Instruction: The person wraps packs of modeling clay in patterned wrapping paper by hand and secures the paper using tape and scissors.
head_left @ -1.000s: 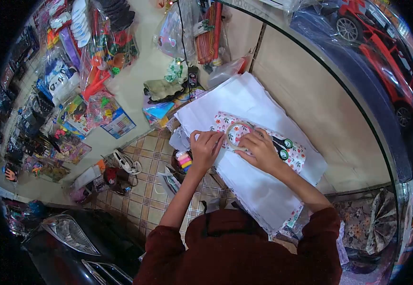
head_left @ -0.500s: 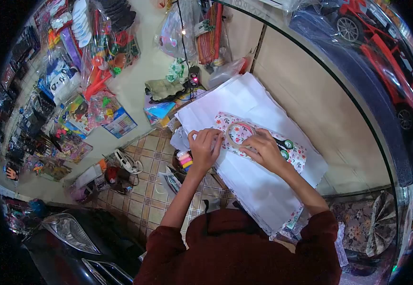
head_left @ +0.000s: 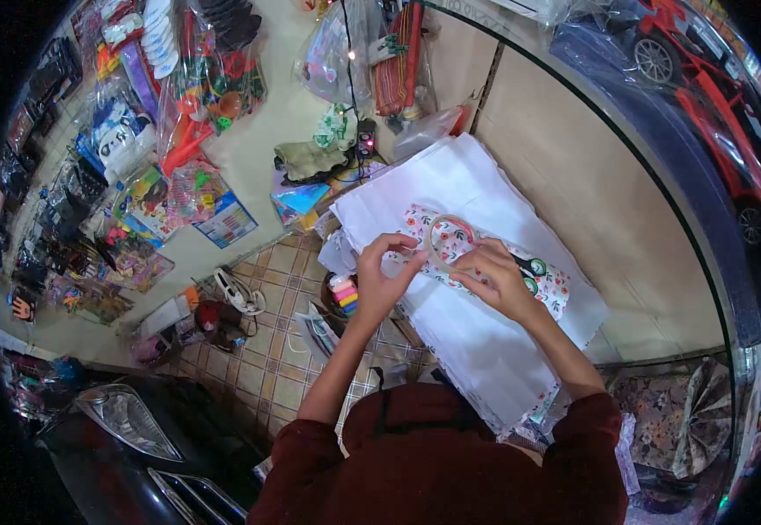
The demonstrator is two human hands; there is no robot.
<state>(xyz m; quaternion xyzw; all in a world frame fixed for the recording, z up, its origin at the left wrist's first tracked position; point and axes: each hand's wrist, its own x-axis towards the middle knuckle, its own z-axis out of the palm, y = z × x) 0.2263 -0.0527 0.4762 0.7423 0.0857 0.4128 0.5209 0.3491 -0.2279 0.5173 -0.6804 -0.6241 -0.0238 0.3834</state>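
Observation:
My right hand (head_left: 496, 278) grips a roll of clear tape (head_left: 431, 248), its fingers closed on the lower right of the ring. Just left of the roll is my left hand (head_left: 386, 273), thumb and forefinger apart near the tape's edge. Whether a strip of tape runs between the hands is too small to tell. Under the roll lies a flat piece or parcel of white paper with red flowers (head_left: 555, 293). Scissors with green-ringed handles (head_left: 533, 266) rest on the floral paper, partly behind my right hand.
A stack of large white sheets (head_left: 463, 337) bears the floral paper. Bundled bright-coloured items (head_left: 343, 294) stand left of it. A glass edge (head_left: 660, 166) curves along the right. Bagged goods (head_left: 196, 105) hang on the left wall, and a dark vehicle front (head_left: 135, 437) is at lower left.
My left hand's thumb and forefinger have spread apart. The tape roll has tilted more upright in my right hand. The whole view has shifted slightly.

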